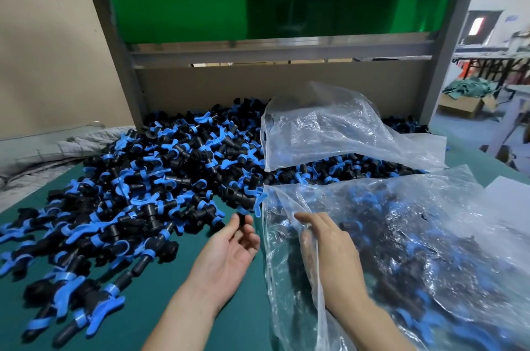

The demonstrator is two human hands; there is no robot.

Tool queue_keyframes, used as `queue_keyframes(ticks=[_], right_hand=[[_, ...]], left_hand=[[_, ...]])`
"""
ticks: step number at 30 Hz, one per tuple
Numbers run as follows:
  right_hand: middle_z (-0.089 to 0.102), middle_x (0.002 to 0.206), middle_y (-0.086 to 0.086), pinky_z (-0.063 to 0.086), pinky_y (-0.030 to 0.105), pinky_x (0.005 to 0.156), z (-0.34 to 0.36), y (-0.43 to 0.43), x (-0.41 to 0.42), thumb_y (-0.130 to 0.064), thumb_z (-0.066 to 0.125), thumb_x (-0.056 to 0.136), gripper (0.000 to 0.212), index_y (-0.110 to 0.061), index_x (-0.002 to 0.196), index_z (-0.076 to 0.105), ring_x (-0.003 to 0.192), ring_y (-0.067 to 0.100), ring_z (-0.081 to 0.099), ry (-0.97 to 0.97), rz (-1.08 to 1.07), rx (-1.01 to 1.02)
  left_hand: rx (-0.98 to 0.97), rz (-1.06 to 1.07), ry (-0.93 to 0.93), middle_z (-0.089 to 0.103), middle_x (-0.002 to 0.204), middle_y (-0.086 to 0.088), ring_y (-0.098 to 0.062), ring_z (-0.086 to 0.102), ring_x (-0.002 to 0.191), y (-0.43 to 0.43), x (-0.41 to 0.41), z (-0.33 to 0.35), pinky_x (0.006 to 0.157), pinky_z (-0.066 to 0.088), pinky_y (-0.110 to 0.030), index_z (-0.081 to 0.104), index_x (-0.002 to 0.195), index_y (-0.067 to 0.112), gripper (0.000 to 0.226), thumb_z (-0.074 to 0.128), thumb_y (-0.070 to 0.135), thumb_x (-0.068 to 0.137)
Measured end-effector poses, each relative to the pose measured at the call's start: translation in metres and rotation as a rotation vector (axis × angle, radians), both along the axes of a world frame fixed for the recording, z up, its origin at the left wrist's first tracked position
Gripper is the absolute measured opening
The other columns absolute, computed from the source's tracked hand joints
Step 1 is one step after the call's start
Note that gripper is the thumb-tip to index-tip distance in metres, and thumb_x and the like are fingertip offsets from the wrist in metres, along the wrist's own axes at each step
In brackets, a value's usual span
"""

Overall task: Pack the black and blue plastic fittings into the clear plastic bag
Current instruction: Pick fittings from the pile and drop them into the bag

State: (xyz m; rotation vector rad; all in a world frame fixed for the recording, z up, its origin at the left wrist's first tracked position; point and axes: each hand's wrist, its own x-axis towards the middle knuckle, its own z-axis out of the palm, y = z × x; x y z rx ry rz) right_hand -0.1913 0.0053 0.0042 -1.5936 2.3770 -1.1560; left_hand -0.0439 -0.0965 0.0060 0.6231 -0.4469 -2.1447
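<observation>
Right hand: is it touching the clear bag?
Touching. The head view shows the right hand holding the open edge of the clear bag, with plastic draped over part of its fingers.

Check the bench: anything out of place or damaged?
Nothing looks damaged. One oddity: a spare clear bag lies crumpled on top of the fittings pile, covering some, behind the bag being filled.

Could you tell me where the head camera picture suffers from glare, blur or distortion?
Head view: white glare on the clear plastic bag veils its contents; the loose fittings at the lower left edge look stretched and soft from the wide lens; the grey shelf frame bows; the room at far right is washed out.
</observation>
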Motion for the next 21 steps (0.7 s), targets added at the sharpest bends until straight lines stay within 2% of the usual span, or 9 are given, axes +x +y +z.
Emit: queue_keyframes(ticks=[6, 10, 14, 21], right_hand=[[0.057, 0.129, -0.022, 0.048, 0.038, 0.088, -0.001, 0.001, 0.0, -0.014, 0.043, 0.101, 0.04, -0.039, 0.129, 0.056, 0.112, 0.019, 0.056, -0.009, -0.006, 0.0], [0.056, 0.131, -0.022, 0.048, 0.036, 0.089, -0.001, 0.001, 0.001, -0.008, 0.043, 0.099, 0.046, -0.039, 0.131, 0.055, 0.112, 0.018, 0.056, 0.019, -0.007, 0.009], [0.057, 0.13, -0.022, 0.048, 0.035, 0.087, -0.001, 0.001, 0.001, -0.015, 0.039, 0.098, 0.043, -0.039, 0.13, 0.055, 0.11, 0.017, 0.056, 0.014, -0.004, 0.0], [0.057, 0.13, -0.023, 0.049, 0.035, 0.089, -0.001, 0.001, 0.001, -0.014, 0.04, 0.1, 0.042, -0.039, 0.13, 0.055, 0.111, 0.017, 0.055, 0.015, -0.005, -0.002]], left_hand=[[-0.199, 0.124, -0.231, 0.07, 0.079, -0.006, -0.009, 0.061, 0.062, 0.001, -0.005, -0.005, 0.056, 0.052, -0.023, 0.064, 0.107, 0.005, 0.014, 0.055, 0.011, 0.098], [-0.325, 0.203, -0.336, 0.073, 0.08, -0.004, -0.005, 0.063, 0.064, 0.006, -0.006, -0.005, 0.06, 0.05, -0.024, 0.065, 0.107, 0.013, 0.013, 0.056, 0.012, 0.097], [-0.422, 0.244, -0.404, 0.073, 0.079, -0.001, -0.004, 0.062, 0.063, 0.01, -0.006, -0.003, 0.06, 0.05, -0.022, 0.065, 0.107, 0.012, 0.014, 0.055, 0.008, 0.098], [-0.464, 0.264, -0.443, 0.073, 0.078, 0.0, -0.004, 0.062, 0.064, 0.012, -0.007, -0.001, 0.06, 0.051, -0.021, 0.065, 0.108, 0.01, 0.014, 0.056, 0.008, 0.097]])
